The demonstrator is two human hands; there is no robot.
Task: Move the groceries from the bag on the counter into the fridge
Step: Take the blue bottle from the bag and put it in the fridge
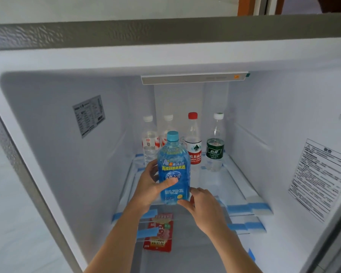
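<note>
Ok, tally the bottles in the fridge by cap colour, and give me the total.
White caps: 3
Red cap: 1
Blue cap: 1, on the blue bottle held in both hands
Total: 5 bottles

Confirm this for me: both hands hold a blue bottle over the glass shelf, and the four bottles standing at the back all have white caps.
Not quite. The head view shows three white caps and one red cap among the back bottles. The rest stands: the left hand and right hand hold the blue bottle over the glass shelf.
</note>
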